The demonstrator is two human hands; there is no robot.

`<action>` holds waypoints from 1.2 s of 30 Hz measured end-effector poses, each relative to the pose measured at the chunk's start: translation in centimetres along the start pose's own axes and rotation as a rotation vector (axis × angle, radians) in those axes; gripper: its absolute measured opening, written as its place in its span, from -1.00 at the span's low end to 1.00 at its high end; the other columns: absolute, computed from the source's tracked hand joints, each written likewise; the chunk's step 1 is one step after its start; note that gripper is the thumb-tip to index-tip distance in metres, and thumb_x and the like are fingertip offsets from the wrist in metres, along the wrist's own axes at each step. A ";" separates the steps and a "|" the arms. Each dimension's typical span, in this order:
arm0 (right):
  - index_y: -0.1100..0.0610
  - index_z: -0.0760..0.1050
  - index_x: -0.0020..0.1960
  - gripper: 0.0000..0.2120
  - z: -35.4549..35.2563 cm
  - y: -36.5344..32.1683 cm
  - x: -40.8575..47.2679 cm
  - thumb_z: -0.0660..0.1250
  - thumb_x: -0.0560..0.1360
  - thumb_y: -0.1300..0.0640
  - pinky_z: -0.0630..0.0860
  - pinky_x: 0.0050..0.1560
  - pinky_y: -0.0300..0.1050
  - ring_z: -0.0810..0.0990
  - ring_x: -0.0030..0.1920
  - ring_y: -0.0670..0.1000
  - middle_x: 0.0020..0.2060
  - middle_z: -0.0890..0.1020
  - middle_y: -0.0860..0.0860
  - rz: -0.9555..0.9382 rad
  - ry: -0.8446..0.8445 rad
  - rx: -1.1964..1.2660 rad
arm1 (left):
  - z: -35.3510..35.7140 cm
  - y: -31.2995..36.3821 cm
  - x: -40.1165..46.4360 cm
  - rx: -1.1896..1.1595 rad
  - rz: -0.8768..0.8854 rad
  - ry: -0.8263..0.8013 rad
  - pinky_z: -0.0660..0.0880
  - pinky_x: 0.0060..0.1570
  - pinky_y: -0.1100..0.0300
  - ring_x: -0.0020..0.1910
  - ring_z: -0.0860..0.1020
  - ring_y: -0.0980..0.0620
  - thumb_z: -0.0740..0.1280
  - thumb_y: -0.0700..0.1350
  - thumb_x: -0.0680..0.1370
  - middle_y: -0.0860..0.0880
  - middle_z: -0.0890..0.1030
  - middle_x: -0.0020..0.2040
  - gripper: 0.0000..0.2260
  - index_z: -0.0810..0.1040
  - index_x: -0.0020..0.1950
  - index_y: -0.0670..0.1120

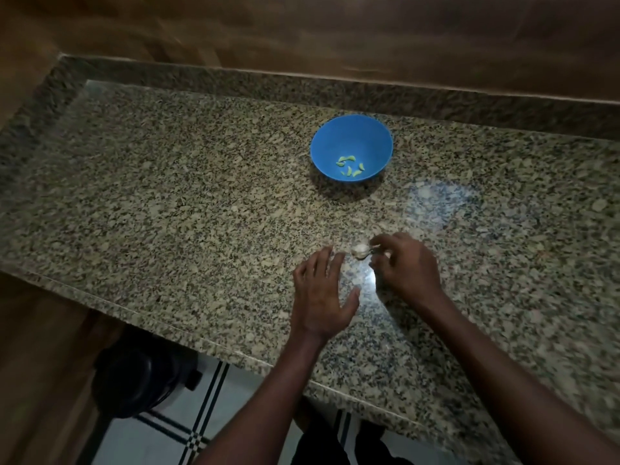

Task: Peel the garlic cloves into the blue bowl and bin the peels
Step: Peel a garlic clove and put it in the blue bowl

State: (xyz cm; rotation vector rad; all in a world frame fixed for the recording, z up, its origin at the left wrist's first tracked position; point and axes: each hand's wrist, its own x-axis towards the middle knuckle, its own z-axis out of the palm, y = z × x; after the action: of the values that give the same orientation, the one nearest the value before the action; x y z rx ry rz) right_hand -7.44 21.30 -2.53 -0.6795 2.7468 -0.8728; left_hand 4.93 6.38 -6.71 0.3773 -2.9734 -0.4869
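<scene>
Low at the near edge, a dark round bin stands on the tiled floor beneath the speckled granite bench. Above the bench, the left hand hovers flat with fingers spread, holding nothing. Just beside it, the right hand pinches a pale garlic piece at its fingertips. Farther back sits the blue bowl, holding several peeled cloves.
</scene>
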 end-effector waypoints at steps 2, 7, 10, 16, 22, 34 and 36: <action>-0.04 0.65 0.12 -0.80 0.7 0.2 -0.3 0.49 0.50 0.09 0.50 -0.24 -0.09 0.63 -0.17 0.08 -0.07 0.61 -0.01 -0.026 -0.025 -0.024 | -0.1 0.1 0.0 0.000 0.005 0.005 0.17 0.47 -0.07 0.51 0.28 -0.08 0.28 0.22 0.57 -0.07 0.31 0.56 -0.40 0.34 0.54 -0.02; 0.00 0.62 -0.12 -0.93 0.9 -0.2 0.8 0.51 0.46 0.08 0.44 -0.27 -0.08 0.58 -0.19 0.08 -0.19 0.56 -0.03 -0.010 -0.030 -0.046 | -0.2 0.1 0.0 -0.088 -0.049 0.008 0.20 0.47 -0.09 0.49 0.28 -0.04 0.27 0.21 0.59 -0.02 0.35 0.53 -0.45 0.36 0.52 0.02; 0.02 0.58 -0.18 -0.91 0.9 -0.3 0.9 0.47 0.47 0.12 0.48 -0.28 -0.05 0.57 -0.21 0.08 -0.23 0.55 -0.05 -0.019 -0.041 -0.052 | -1.5 1.1 1.2 -0.337 -0.148 0.056 0.28 0.39 0.01 0.37 0.35 0.04 0.32 0.04 0.62 0.03 0.44 0.42 -0.52 0.36 0.53 0.04; 0.05 0.56 -0.18 -0.85 -1.4 -0.4 0.7 0.45 0.46 0.27 0.57 -0.29 -0.08 0.61 -0.32 0.00 -0.34 0.64 -0.04 0.107 -0.129 0.100 | -4.8 2.9 3.7 -0.790 -0.183 -0.135 0.67 0.04 0.03 0.02 0.67 0.03 0.41 -0.25 0.59 -0.04 0.70 0.09 -0.78 0.69 0.22 -0.09; 0.39 0.57 0.06 -0.91 -4.4 -1.1 -2.0 0.36 0.57 0.42 0.68 -0.24 -0.05 0.69 -0.28 0.15 -0.24 0.69 0.31 0.338 -0.112 0.821 | -5.8 3.8 2.7 -1.381 -0.458 -0.312 0.68 -0.02 0.11 -0.07 0.71 -0.07 0.42 -0.40 0.54 -0.31 0.69 0.11 -0.73 0.61 0.24 -0.33; 0.36 0.61 0.14 -0.76 -4.8 -1.5 -5.1 0.47 0.50 0.32 0.69 0.06 0.08 0.72 -0.09 0.25 -0.07 0.73 0.28 0.466 -0.183 1.055 | -6.7 3.9 2.4 -1.284 -0.339 -0.297 0.67 0.04 0.05 -0.07 0.70 0.05 0.52 -0.32 0.49 -0.11 0.75 0.01 -0.78 0.67 0.13 -0.25; 0.37 0.61 0.15 -0.75 -5.2 -1.7 -5.1 0.47 0.50 0.31 0.68 0.09 0.08 0.72 -0.06 0.26 -0.06 0.73 0.28 0.484 -0.199 1.074 | -6.8 3.7 2.5 -1.240 -0.312 -0.299 0.67 0.05 0.04 -0.08 0.70 0.06 0.53 -0.29 0.49 -0.09 0.75 0.00 -0.79 0.68 0.11 -0.22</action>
State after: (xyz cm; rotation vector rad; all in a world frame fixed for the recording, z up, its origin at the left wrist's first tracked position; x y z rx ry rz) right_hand -3.93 25.08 2.81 0.1025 1.7130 -1.7354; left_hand 2.69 7.12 1.09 0.6077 -2.1741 -2.3154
